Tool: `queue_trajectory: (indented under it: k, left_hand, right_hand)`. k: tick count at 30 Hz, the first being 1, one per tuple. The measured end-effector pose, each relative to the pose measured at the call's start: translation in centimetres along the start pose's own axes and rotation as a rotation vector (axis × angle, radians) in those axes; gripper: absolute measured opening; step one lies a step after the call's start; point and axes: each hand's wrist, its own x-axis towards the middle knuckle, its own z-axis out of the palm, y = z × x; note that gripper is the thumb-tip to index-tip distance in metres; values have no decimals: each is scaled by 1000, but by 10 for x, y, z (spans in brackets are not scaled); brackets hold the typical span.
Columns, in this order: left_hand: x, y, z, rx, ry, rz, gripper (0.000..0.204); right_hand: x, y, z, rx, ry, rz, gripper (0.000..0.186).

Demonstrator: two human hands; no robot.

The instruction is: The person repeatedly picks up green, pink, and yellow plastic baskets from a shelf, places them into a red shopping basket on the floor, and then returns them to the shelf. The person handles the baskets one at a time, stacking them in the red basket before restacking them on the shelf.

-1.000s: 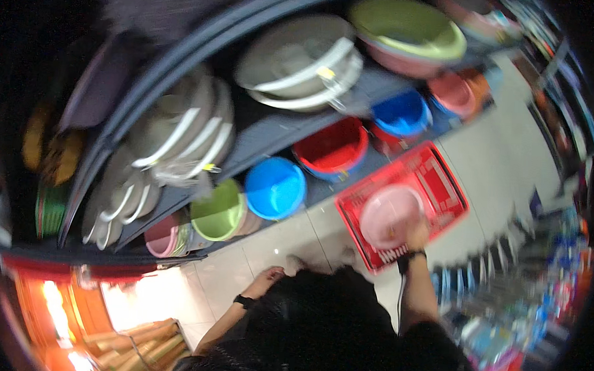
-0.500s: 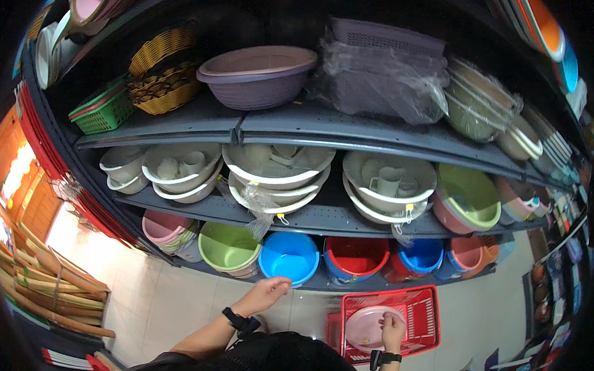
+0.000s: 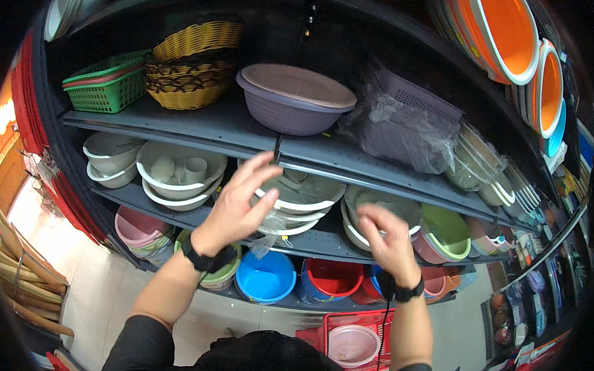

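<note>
My left hand [image 3: 238, 206] is raised in front of the middle shelf, open with fingers and thumb apart, holding nothing. It overlaps the nearest stack of white basins [image 3: 301, 202], hiding part of their rims. My right hand [image 3: 389, 241] is lifted before another white basin stack [image 3: 352, 232]. Its fingers bend loosely with the thumb apart, slightly blurred, and nothing shows in them. Above both hands, a purple basin [image 3: 288, 112] with a pale pink basin [image 3: 300, 85] on top rests on the upper shelf [image 3: 210, 134].
Left on that shelf are yellow woven baskets [image 3: 190, 91] and green baskets [image 3: 106, 84]; right, plastic-wrapped purple baskets [image 3: 412, 124]. Blue [image 3: 265, 277] and red [image 3: 333, 278] buckets line the bottom. A red shopping basket [image 3: 323, 322] holding a pink basin [image 3: 353, 345] stands on the floor.
Both hands have risen from low down to the shelf front; the left has spread its fingers, and the right has left the shopping basket. The view has shifted and the shelves appear closer.
</note>
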Motion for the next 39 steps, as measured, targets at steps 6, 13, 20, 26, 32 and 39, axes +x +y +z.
queue_trajectory:
  k: [6, 13, 20, 26, 32, 39]
  left_hand:
    - [80, -40, -20, 299, 89, 166, 58]
    - [98, -69, -26, 411, 47, 170, 78]
    - [93, -82, -27, 415, 37, 170, 82]
    - [95, -79, -27, 382, 47, 194, 80]
    - [97, -79, -28, 414, 28, 186, 72]
    - [107, -72, -40, -234, 176, -14, 49]
  right_hand:
    - [138, -40, 11, -171, 89, -189, 33]
    - [218, -20, 21, -472, -102, -335, 40]
    - [233, -31, 12, -362, -231, -69, 39]
    - [242, -35, -1, -255, 133, -24, 43]
    - [229, -61, 2, -319, 254, -70, 49]
    - [196, -88, -8, -401, 353, -325, 40]
